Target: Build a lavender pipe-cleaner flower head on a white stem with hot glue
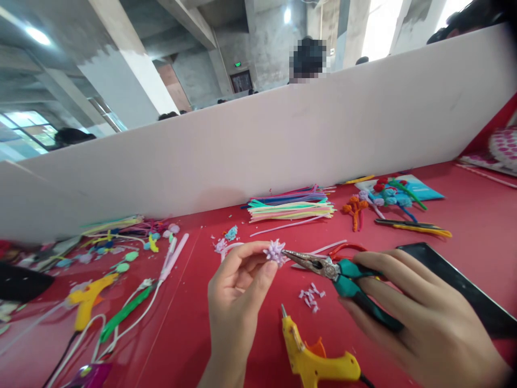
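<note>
Between thumb and fingers, my left hand (pixel 238 296) pinches a small spiky lilac pom-pom flower (pixel 276 252) above the red table. My right hand (pixel 424 312) is wrapped round the green handles of needle-nose pliers (pixel 323 266). The pliers' tips meet the right side of the flower; whether they grip a piece of it I cannot tell. Beneath the pliers lie several short lilac pieces (pixel 312 296). A yellow hot glue gun (pixel 311 355) rests on the table in front, its nozzle pointing up and left.
Bundled pipe cleaners (pixel 291 207) lie along the white partition (pixel 258 151). To the right are a black phone-like slab (pixel 456 285), a yellow-black cutter (pixel 416 226) and finished fuzzy flowers (pixel 388 196). Another glue gun (pixel 89 299), cords and craft bits cover the left side.
</note>
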`<state>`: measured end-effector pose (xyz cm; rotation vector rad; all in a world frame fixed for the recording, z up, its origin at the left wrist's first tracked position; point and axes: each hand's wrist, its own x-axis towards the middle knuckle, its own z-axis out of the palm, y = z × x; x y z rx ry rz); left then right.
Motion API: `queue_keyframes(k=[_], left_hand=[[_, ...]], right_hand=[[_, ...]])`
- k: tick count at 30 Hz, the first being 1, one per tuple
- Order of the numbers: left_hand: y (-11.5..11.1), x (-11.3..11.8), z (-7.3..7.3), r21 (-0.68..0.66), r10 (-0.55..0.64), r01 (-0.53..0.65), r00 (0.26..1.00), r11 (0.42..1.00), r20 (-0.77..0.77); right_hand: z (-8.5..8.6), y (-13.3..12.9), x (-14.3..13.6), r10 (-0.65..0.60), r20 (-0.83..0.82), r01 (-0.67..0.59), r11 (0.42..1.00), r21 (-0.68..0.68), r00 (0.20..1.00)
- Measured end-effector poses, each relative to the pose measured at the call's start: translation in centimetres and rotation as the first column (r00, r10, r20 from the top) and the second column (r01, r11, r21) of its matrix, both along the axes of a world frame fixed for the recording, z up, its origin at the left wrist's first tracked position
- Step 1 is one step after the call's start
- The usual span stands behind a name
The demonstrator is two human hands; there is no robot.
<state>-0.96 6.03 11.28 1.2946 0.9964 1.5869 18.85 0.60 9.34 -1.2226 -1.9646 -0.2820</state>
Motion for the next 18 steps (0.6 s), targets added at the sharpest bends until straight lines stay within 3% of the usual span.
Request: queue_keyframes(k=[10,18], left_hand=[[0.24,-0.13,-0.10,-0.074,-0.110,0.118,0.988,0.990,0.112],[-0.03,0.04,-0.21,-0.030,-0.010,0.010,1.000,1.000,0.011]], right_hand=[[0.00,-0.20,0.09,0.031,-0.027,-0.031,0.999,-0.011,0.999],[-0.22,-0.24,0.09,-0.026,0.089,0.019,0.997,0.073,0.996]])
